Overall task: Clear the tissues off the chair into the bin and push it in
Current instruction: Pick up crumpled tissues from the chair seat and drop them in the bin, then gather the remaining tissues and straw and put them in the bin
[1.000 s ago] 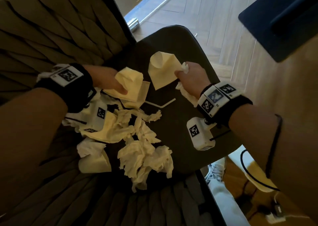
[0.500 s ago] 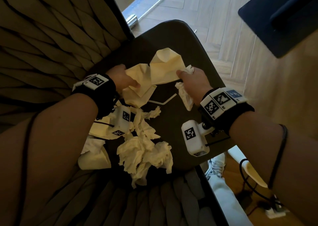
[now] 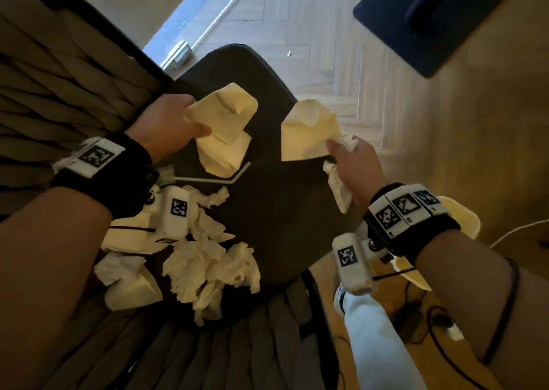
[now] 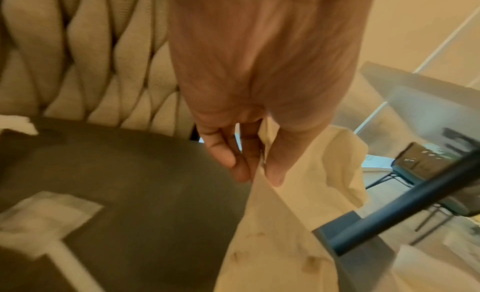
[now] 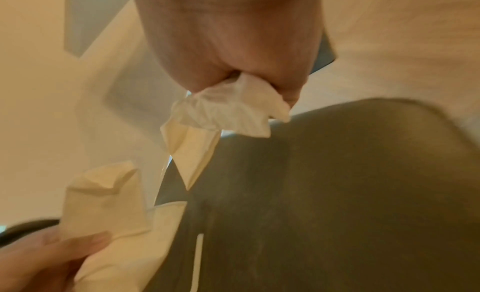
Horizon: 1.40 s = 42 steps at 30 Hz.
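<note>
From the head view, crumpled white tissues (image 3: 208,273) lie heaped at the near left of the dark chair seat (image 3: 276,217), with a bent white straw (image 3: 217,178) beyond them. The left hand (image 3: 166,125) pinches a cream napkin (image 3: 225,131) lifted over the far left of the seat. The right hand (image 3: 353,166) grips another cream napkin (image 3: 309,134) plus a white tissue wad (image 3: 338,187) at the seat's right edge.

Left wrist view: thumb and fingers (image 4: 226,153) are closed on the napkin's edge.

Right wrist view: the fist is curled tightly around the tissue.
</note>
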Each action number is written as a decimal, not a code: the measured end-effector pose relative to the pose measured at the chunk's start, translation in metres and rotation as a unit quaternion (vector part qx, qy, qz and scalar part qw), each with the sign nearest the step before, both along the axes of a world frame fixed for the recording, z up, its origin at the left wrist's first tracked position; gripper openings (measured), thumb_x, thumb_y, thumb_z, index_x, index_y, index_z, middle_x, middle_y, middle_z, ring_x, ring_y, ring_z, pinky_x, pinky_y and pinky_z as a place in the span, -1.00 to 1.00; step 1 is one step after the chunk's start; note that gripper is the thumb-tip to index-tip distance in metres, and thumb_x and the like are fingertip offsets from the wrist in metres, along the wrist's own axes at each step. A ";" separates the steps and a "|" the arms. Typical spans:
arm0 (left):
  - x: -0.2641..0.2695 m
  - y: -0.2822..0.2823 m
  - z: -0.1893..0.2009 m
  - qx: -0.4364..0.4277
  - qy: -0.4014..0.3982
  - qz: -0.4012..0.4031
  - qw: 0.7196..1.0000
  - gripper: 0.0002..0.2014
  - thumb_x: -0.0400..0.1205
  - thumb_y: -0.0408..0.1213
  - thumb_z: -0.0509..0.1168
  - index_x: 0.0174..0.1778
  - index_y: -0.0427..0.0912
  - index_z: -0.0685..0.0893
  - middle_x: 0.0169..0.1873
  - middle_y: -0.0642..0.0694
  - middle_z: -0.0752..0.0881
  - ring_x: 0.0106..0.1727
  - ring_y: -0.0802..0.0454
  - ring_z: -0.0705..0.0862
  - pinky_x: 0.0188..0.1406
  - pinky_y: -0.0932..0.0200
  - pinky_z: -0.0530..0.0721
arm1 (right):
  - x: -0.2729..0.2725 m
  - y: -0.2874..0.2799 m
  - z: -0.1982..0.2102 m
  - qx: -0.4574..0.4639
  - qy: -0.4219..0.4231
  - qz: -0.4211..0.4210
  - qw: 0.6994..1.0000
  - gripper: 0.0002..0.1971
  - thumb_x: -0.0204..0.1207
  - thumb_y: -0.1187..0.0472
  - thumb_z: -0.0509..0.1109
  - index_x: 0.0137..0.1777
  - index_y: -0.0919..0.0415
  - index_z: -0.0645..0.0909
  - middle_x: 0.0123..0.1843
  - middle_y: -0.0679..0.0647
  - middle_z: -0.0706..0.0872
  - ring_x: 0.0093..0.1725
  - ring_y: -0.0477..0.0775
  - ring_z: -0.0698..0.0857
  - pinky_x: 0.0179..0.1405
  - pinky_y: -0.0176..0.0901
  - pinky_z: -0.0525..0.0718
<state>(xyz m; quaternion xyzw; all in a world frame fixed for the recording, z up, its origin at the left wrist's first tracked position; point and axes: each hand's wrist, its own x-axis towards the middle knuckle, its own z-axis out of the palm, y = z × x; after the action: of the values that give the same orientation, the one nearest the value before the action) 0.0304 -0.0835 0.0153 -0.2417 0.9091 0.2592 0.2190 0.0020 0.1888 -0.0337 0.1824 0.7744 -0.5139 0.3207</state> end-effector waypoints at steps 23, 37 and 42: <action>0.003 0.487 -0.232 0.165 -0.120 -0.173 0.964 -0.87 0.53 -0.37 0.19 -0.03 -0.19 0.54 -0.17 -0.09 0.62 -0.08 -0.16 0.63 -0.22 0.12 0.44 | 0.094 0.361 -0.206 0.309 -0.178 0.155 0.921 -0.51 0.61 0.26 0.27 0.51 0.32 0.30 0.39 0.36 0.55 0.36 0.35 0.56 0.26 0.06 0.51; 0.025 0.424 -0.138 0.177 -0.226 -0.200 0.937 -0.82 0.60 -0.13 0.30 0.02 -0.12 0.67 -0.03 -0.12 0.73 -0.06 -0.06 0.69 -0.09 0.11 0.65 | 0.090 0.283 -0.109 0.059 -0.112 -0.025 0.992 -0.69 0.49 0.01 0.28 0.17 0.11 0.62 0.09 0.16 0.76 0.11 0.21 0.72 0.14 0.23 0.68; 0.041 0.322 -0.035 0.215 -0.152 -0.018 0.965 -0.86 0.65 -0.22 0.25 0.02 -0.17 0.66 -0.13 -0.14 0.76 -0.16 -0.03 0.75 -0.28 0.20 0.73 | 0.075 0.190 -0.029 0.015 -0.020 0.132 0.991 -0.75 0.53 0.12 0.35 0.15 0.19 0.65 0.05 0.12 0.73 0.03 0.07 0.70 0.00 -0.07 0.63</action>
<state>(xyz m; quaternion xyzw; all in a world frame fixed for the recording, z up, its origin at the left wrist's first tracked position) 0.0713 0.2388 -0.0193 -0.2094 0.7921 0.4045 0.4063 0.0772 0.3786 -0.0622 0.0940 0.7929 -0.4514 0.3984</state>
